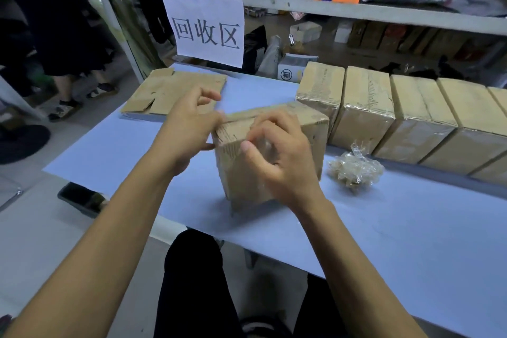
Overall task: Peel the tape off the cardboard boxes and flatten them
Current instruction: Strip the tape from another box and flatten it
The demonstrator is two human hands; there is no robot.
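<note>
My right hand (277, 156) pinches a clear strip of tape (262, 144) between thumb and curled fingers, against the near face of the box (307, 129). My left hand (189, 129) braces the box's top left edge with its thumb, the other fingers loosely lifted, grasping nothing. The box stands on the table (123, 145), directly under both hands. Beyond my right hand wait the taped boxes (384, 118); just right of it lies the tape wad (355, 170). Beyond my left lies flat cardboard (175, 93). I'd pull low and steady, along the seam, keeping the left pressing so the box doesn't lift.
</note>
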